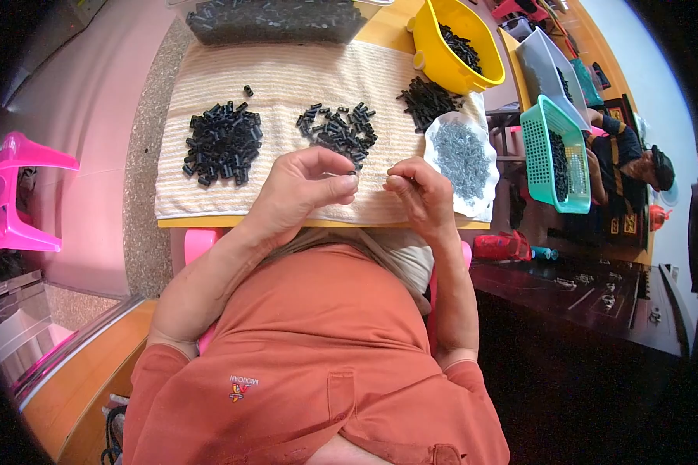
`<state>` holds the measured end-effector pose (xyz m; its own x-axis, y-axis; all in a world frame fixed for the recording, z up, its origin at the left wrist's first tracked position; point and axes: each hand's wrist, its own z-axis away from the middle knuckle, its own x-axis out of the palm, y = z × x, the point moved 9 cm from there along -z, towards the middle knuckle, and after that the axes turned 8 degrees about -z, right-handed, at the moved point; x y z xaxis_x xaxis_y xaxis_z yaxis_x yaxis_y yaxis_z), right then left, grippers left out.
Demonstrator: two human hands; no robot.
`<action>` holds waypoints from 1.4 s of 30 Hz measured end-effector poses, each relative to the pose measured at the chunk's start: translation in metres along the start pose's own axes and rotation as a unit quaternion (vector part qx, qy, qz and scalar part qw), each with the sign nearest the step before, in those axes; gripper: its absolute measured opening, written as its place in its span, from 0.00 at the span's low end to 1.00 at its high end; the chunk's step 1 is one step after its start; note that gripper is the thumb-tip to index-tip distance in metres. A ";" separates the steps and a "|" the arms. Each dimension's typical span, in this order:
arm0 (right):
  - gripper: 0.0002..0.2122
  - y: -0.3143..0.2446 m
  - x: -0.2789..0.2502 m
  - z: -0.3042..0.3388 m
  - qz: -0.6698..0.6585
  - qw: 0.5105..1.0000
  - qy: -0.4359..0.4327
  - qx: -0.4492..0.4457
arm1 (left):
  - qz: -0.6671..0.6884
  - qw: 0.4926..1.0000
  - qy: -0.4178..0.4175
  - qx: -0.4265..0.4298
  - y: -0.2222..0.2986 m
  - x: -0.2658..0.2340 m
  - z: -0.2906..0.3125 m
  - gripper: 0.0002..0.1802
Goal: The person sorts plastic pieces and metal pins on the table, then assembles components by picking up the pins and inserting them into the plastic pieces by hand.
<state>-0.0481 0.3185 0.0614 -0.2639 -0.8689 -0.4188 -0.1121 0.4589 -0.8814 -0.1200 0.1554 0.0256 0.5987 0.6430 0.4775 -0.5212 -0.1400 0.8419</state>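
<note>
Over the near edge of a striped towel (279, 70), my left hand (306, 182) holds its thumb and forefinger in a pinch. A dark bit shows at those fingertips, too small to name. Just to the right, my right hand (425, 194) is also pinched closed, and what it holds is hidden. Beyond the left hand lies a loose pile of short black tubular pieces (345, 132). A denser pile of similar black pieces (223, 143) sits to the left. By the right hand, a white scalloped tray (485, 182) holds many small clear or silvery parts.
Longer black pieces (428, 102) lie below a yellow tub (419, 39) at the far right. A clear bin (279, 39) of black parts stands at the back. Further right are a green basket (547, 116) and another person (636, 167). A pink stool (19, 198) stands left.
</note>
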 end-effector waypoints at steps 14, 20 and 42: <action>0.03 -0.005 0.026 0.000 -0.289 0.955 -0.006 0.068 | -0.083 0.996 -0.003 0.035 0.006 0.004 0.001 0.09; 0.03 -0.013 0.030 -0.001 -0.272 0.961 -0.035 0.038 | -0.092 0.995 -0.016 0.031 0.003 0.007 0.002 0.13; 0.07 -0.054 0.031 0.009 -0.036 0.992 -0.037 -0.114 | -0.084 0.996 -0.031 0.008 0.000 0.010 0.003 0.13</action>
<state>-0.0420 0.2651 0.0937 -0.1774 -0.9082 -0.3792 -0.3434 0.4182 -0.8410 -0.1121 0.1591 0.0309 0.7131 0.6106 0.3444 -0.4009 -0.0478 0.9149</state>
